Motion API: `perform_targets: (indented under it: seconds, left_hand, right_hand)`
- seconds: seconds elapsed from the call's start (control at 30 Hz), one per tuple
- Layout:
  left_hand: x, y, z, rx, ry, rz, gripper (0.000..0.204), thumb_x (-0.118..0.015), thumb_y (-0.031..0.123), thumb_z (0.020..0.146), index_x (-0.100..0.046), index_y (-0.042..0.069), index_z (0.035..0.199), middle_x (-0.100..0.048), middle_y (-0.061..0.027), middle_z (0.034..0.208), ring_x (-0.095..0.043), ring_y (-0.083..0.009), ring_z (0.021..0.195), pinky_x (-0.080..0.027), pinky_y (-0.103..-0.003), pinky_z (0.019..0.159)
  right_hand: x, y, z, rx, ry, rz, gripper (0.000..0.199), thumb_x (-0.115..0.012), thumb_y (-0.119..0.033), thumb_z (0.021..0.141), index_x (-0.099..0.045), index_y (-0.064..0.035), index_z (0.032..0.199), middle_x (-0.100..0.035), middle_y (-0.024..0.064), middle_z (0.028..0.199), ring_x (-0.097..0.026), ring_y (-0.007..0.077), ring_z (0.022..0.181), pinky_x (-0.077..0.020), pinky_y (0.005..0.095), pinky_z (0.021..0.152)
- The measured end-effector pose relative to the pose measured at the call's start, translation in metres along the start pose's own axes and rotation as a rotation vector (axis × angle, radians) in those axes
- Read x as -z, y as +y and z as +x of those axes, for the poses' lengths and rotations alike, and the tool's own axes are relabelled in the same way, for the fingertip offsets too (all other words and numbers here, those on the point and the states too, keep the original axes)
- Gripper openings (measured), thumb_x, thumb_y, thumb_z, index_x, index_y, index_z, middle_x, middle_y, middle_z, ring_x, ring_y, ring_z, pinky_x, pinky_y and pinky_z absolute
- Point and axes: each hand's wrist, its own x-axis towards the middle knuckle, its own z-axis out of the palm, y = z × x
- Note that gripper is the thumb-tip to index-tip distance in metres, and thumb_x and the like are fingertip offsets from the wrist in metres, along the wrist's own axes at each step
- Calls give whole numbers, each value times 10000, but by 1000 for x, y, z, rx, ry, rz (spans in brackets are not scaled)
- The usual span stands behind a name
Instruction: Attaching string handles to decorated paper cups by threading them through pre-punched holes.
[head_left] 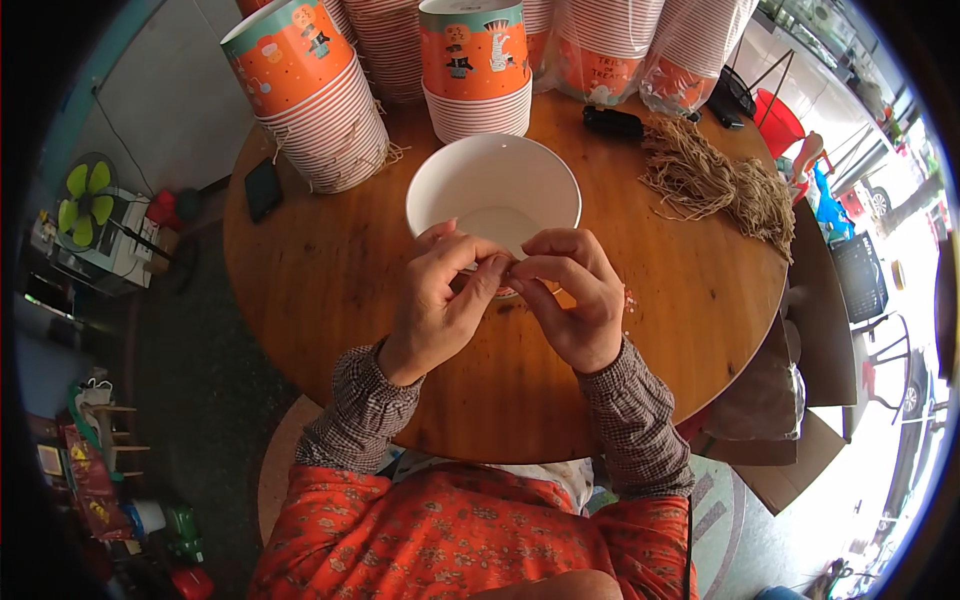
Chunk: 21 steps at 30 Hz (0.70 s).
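A large paper bucket [480, 180], white inside, stands on the round wooden table [500, 405] with its open top facing me. At its near side my left hand [437, 300] and my right hand [580, 305] meet, thumbs and fingertips pinched close together. Whatever they pinch is too small and too covered by the fingers to make out. Both hands hide most of the bucket's near wall; a bit of its orange and red print shows below the fingertips. To the right lies a bundle of tan twine strands [715, 180].
Nested orange and green paper buckets [310, 95] lean at the back left, with another stack [478, 70] beside them. Plastic-wrapped stacks [607, 50] stand at the back right. A phone [263, 190] lies near the left edge. Cardboard boxes [800, 440] sit off the table's right side.
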Motion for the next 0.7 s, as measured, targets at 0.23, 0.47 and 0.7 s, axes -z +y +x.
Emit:
perform_targets:
  seconds: [0.23,0.47,0.7]
  left_hand:
    - [5,4,2,20,-78,8,95,-676,160,871,-680,70,900,-664,-1,754,-635,-129,721,-293,-387,1052]
    - [3,-7,3,-49,-53,31,90,-762,152,787,-690,104,813,-650,22,719,-607,-115,689,-326,-368,1019]
    - [5,-2,4,-32,-87,51,67,-719,152,832,-682,98,817,-652,31,720,-605,-103,690,-314,-365,1020]
  right_hand:
    - [3,1,1,-116,-16,59,150,-710,37,779,-662,-22,908,-621,71,915,-630,159,774,-527,268,638]
    - [6,0,1,-173,-54,59,130,-692,22,815,-675,-17,938,-636,69,882,-645,150,766,-529,256,633]
    - [4,4,-1,-230,-13,197,110,-649,-5,863,-664,14,971,-648,85,911,-641,145,778,-524,256,677]
